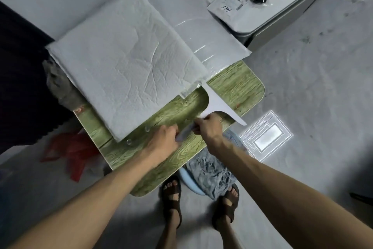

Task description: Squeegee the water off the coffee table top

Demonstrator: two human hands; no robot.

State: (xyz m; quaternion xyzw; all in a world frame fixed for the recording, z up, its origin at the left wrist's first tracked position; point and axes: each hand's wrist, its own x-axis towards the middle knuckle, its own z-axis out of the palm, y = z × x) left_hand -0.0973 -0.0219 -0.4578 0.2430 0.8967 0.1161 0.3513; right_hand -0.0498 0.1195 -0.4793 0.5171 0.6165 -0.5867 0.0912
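1. Green wood-grain makes up the coffee table top point(236, 85), which stands on a grey floor point(302, 67). A white squeegee point(216, 103) sits over its bare strip, close to the edge nearest the person.
2. Both hands hold the tool. The left hand point(163, 142) is curled round the end of the handle, and the right hand point(209, 127) pinches the handle where it meets the head.
3. The blade's long axis runs slantwise. One tip is at the corner of the white pad point(125, 63) and the other juts past the near edge. The handle points back toward the person, and the straight edge faces the table's right-hand rounded corner. I cannot tell whether the blade touches the top.
4. The task looks barely begun, since water drops point(147, 129) stand just beside the pad's near edge.
5. The pad and a plastic bag point(214, 43) cover most of the top, so much of it is out of the blade's reach.
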